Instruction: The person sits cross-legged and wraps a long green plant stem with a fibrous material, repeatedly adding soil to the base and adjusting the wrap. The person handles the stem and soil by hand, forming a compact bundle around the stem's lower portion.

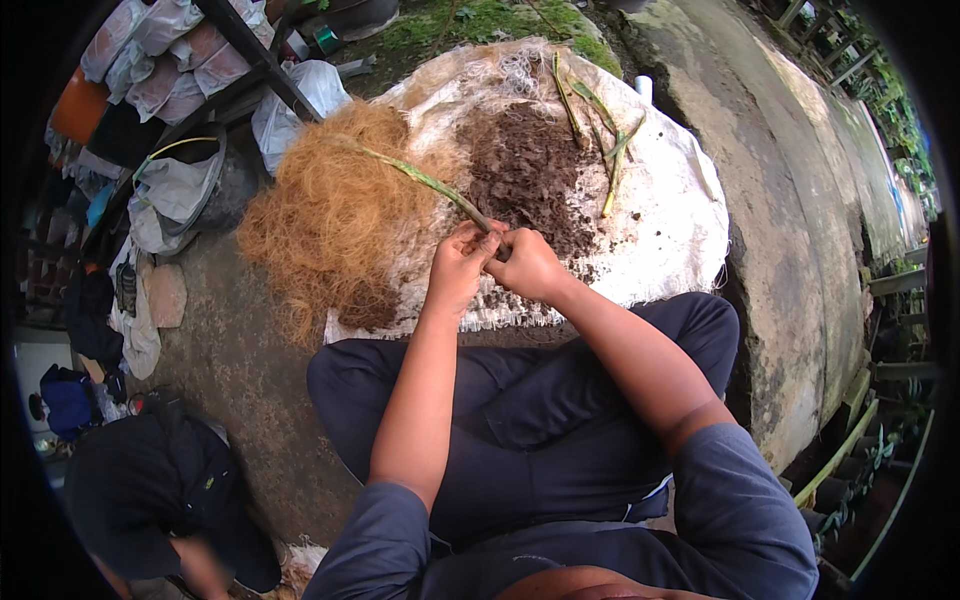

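Note:
Both hands meet over the near part of a white woven sack (660,202) spread on the ground. Between the fingers of my left hand (461,259) runs a long green-brown plant stem (431,180), its far part reaching up and left over a heap of brown fibre (337,202). My right hand (531,264) grips the stem's near end, close against the left. The fingers hide that end. Just beyond the hands lies dark crumbly soil (525,172) on the sack. Several cut green leaf pieces (616,154) rest to the right of the soil.
Filled plastic bags (161,56) are piled on a dark frame at upper left, above a black bucket (225,187). A person in dark clothes (161,487) bends at lower left. A concrete ledge (795,225) runs along the right, with potted plants (832,495) beyond.

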The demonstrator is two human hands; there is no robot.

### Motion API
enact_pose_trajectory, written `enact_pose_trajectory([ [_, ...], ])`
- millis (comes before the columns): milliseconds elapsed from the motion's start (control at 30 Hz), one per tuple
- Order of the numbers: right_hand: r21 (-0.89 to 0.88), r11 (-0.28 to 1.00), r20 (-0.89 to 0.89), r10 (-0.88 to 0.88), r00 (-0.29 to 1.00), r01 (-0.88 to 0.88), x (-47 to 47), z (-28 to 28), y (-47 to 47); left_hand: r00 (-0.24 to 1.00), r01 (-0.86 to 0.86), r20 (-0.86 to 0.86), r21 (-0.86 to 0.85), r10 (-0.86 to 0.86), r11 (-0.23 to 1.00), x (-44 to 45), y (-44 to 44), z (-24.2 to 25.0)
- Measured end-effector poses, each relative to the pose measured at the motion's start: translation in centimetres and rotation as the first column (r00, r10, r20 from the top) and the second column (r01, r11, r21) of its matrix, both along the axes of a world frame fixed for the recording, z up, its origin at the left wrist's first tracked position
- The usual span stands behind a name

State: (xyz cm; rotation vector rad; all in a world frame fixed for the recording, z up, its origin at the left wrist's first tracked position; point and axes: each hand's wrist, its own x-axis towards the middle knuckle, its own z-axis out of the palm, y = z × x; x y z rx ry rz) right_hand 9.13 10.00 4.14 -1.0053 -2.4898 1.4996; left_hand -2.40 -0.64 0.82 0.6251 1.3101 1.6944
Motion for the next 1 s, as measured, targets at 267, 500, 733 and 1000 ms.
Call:
enact_pose_trajectory([
  [267, -0.301, 0.928, -0.168, 0.176, 0.970, -0.220, 0.0, -3.2, 1.0, 0.974, -0.079, 0.209, -0.032, 0.084, 0.996, -0.1, 0.1, -0.7],
  [500, -0.499, 0.855, -0.289, -0.007, 0.957, -0.144, 0.4, 0.7, 2.7, 0.917, -0.219, 0.357, 0.085, 0.175, 0.972, -1.3, -0.2, -0.3],
  [733, 0.393, 0.914, 0.010, -0.117, 0.993, 0.104, 1.9, -4.5, 5.9, 0.913, -0.192, 0.351, -0.083, 0.209, 0.978, -0.9, -0.4, -0.9],
  [1000, 0.497, 0.861, 0.064, -0.162, 0.985, 0.109, 1.8, -5.6, 5.3, 0.916, -0.142, 0.352, -0.159, 0.191, 0.977, -1.0, 0.0, -0.7],
])
